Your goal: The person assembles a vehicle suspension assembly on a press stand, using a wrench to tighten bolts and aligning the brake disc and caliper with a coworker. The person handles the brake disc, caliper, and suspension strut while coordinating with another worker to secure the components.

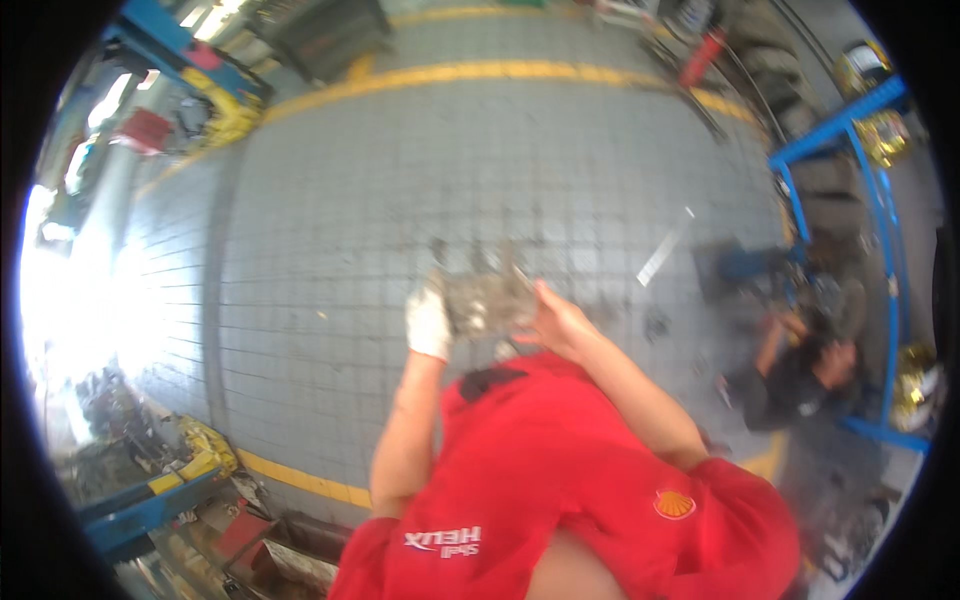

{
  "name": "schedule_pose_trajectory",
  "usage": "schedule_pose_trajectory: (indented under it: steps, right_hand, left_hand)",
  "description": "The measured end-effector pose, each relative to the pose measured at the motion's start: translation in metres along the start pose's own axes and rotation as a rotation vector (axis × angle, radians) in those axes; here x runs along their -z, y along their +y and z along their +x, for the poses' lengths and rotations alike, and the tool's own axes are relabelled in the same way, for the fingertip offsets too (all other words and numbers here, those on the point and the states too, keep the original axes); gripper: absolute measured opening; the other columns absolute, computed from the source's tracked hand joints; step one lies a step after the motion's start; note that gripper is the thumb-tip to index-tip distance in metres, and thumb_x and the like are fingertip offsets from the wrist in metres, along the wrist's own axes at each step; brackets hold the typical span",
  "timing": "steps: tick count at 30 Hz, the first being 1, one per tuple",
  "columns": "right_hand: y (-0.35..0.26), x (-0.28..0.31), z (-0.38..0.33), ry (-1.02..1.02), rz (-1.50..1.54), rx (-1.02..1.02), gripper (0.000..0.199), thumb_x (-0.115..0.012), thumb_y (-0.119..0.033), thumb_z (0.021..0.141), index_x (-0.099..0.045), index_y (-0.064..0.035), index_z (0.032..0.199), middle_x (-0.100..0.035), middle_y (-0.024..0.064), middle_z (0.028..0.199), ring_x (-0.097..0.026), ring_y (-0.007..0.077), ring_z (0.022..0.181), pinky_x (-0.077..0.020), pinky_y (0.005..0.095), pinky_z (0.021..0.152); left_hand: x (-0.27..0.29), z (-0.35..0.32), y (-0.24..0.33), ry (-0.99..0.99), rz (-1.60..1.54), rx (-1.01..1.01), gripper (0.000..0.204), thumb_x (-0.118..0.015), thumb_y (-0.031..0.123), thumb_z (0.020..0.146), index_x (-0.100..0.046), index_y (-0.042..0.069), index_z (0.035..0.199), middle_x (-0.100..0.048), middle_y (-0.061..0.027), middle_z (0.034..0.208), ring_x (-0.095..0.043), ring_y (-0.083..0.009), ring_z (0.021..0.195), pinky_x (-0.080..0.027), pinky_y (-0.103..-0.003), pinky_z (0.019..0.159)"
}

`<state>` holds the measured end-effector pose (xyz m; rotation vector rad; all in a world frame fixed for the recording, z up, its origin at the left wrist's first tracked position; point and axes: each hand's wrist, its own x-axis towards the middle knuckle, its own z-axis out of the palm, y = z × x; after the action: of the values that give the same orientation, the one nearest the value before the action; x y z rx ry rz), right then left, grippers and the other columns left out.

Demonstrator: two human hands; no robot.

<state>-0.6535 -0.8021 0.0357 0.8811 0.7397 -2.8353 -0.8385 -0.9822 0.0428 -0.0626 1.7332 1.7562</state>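
Between my two hands, in front of my red work shirt, is a dirty grey-brown metal part [487, 304], blocky and blurred, so its exact kind cannot be told. My left hand [429, 320], in a whitish glove, grips its left end. My right hand [556, 318] is bare and closes on its right end, with the thumb side toward the top. Some fingers of both hands are hidden behind or under the part. It is held up over the grey tiled floor [330, 200].
At the right a person in dark clothes [800, 380] crouches beside a blue metal rack [880, 220]. Blue and yellow lift parts [215, 90] stand at the far left. A red cylinder [702, 58] is at the back right. A pale strip [658, 258] lies on the floor.
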Motion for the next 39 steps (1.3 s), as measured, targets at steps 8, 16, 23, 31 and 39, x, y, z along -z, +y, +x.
schedule_pose_trajectory:
  steps: [8, 16, 23, 31, 39]
  right_hand:
    - [-0.053, -0.056, 0.102, 0.062, -0.351, 0.168, 0.041, -0.073, -0.024, 0.108, -0.065, -0.0108, 0.146, -0.074, 0.0001, 0.119, -0.068, 0.0140, 0.107, -0.0572, 0.0373, 0.089]
    - [-0.122, -0.076, 0.272, 0.187, -0.854, 0.111, 0.030, -0.077, -0.022, 0.104, -0.078, -0.0054, 0.129, -0.079, 0.0022, 0.099, -0.070, 0.0099, 0.081, -0.0565, 0.0285, 0.071]
    - [-0.211, -0.186, 0.436, 0.162, -0.728, 0.031, 0.026, -0.077, -0.028, 0.104, -0.078, -0.0036, 0.113, -0.077, 0.0047, 0.097, -0.071, 0.0130, 0.078, -0.0610, 0.0340, 0.070]
    - [-0.231, -0.312, 0.575, -0.030, -1.164, 0.388, 0.045, -0.068, -0.020, 0.099, -0.063, -0.0036, 0.141, -0.076, 0.0164, 0.107, -0.074, 0.0251, 0.089, -0.0591, 0.0414, 0.077]
    - [-0.205, -0.422, 0.684, -0.026, -0.454, 0.475, 0.038, -0.060, -0.004, 0.097, -0.071, -0.0037, 0.133, -0.074, 0.0081, 0.110, -0.072, 0.0183, 0.097, -0.0593, 0.0379, 0.075]
  left_hand:
    - [0.045, 0.083, 0.013, 0.193, 0.057, 0.045, 0.072, -0.066, 0.063, 0.105, -0.073, -0.006, 0.121, -0.079, -0.0142, 0.107, -0.076, -0.0233, 0.087, -0.065, -0.042, 0.074]
    - [0.053, 0.187, 0.095, 0.282, -0.165, -0.004, 0.059, -0.066, 0.053, 0.107, -0.073, -0.005, 0.108, -0.078, -0.0173, 0.101, -0.077, -0.0285, 0.077, -0.065, -0.041, 0.065]
    - [0.088, 0.290, 0.179, 0.433, -0.115, -0.165, 0.050, -0.067, 0.043, 0.108, -0.072, -0.006, 0.110, -0.077, -0.0150, 0.099, -0.075, -0.0240, 0.083, -0.063, -0.039, 0.075]
    - [0.163, 0.394, 0.276, 0.659, 0.057, -0.039, 0.078, -0.050, 0.066, 0.109, -0.072, -0.004, 0.134, -0.077, -0.0194, 0.126, -0.076, -0.0304, 0.111, -0.060, -0.043, 0.099]
    - [0.294, 0.570, 0.368, 0.263, 0.152, -0.072, 0.076, -0.056, 0.061, 0.109, -0.068, -0.008, 0.140, -0.073, -0.0227, 0.134, -0.073, -0.0350, 0.119, -0.059, -0.046, 0.104]
